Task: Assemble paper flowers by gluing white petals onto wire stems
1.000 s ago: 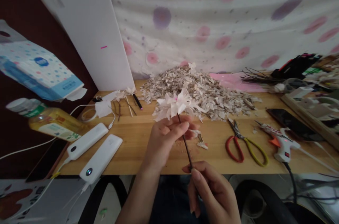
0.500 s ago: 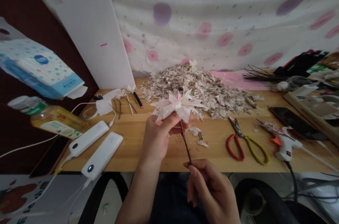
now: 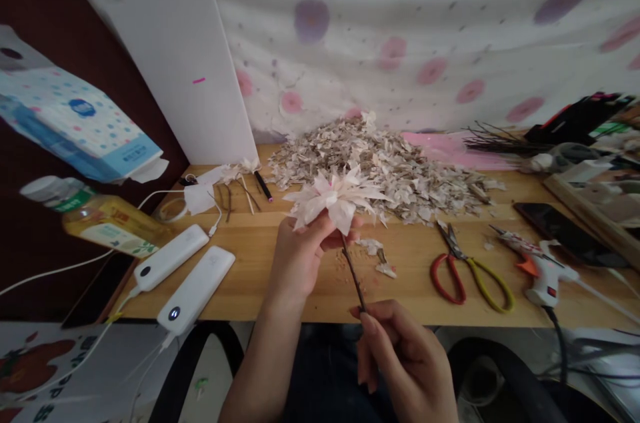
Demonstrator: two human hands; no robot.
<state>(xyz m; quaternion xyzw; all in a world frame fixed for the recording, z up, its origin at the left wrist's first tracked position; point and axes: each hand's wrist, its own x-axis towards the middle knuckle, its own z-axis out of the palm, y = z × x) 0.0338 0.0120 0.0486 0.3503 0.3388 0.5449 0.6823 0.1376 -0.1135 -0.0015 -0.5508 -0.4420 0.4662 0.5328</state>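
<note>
Vs 1 s ago, I've got the L hand (image 3: pixel 295 263) higher, fingers curled close under the white paper flower (image 3: pixel 336 199), head tipped flatter. R hand (image 3: pixel 400 356) pinches the low end of the dark stem (image 3: pixel 354 273) between thumb and finger. Flower sits right above L grip, approx. mid-table, before the paper-scrap pile (image 3: pixel 395 186).

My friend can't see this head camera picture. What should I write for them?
A left hand holds a pale paper flower while a right hand pinches its thin dark stem, over a wooden table. A heap of papery scraps lies behind, with scissors and a glue gun to the right.
</note>
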